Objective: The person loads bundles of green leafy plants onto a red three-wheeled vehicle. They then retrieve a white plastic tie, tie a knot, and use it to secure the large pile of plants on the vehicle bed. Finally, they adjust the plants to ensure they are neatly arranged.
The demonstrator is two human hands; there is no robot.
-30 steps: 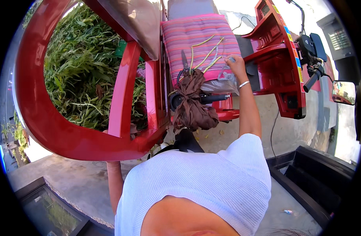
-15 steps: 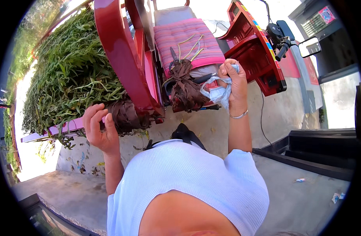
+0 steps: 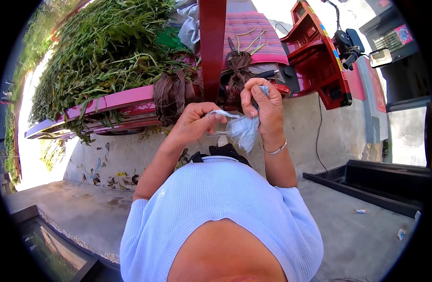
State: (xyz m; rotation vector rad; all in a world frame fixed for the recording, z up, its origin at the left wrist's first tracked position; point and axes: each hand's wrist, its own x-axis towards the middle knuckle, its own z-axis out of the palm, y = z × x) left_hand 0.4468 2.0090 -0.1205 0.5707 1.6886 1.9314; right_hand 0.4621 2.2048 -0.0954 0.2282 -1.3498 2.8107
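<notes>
Between my hands hangs a light blue frayed cloth (image 3: pixel 243 130), in front of the red vehicle. My left hand (image 3: pixel 196 123) pinches a twisted end of it. Higher up and to the right, my right hand (image 3: pixel 265 105) is closed round the bunched other part. A dark brown cloth bundle (image 3: pixel 170 96) is wrapped over the pink cargo rail, just beyond my left hand. Another brown cloth bundle (image 3: pixel 238 70), with a few green stems (image 3: pixel 253 42) beside it, sits at the edge of the striped pink seat cushion (image 3: pixel 272 56), near my right hand.
Cut leafy green plants (image 3: pixel 108 51) fill the cargo bed at left. A red upright post (image 3: pixel 211 47) stands between bed and seat. At right are the handlebar (image 3: pixel 351 58) and mirror (image 3: pixel 380 57). Bits of litter (image 3: pixel 401 233) lie on the concrete floor.
My left hand has left the area by the rail, come right and taken an end of the blue cloth. My right hand has moved lower and left with it. The whole view has shifted.
</notes>
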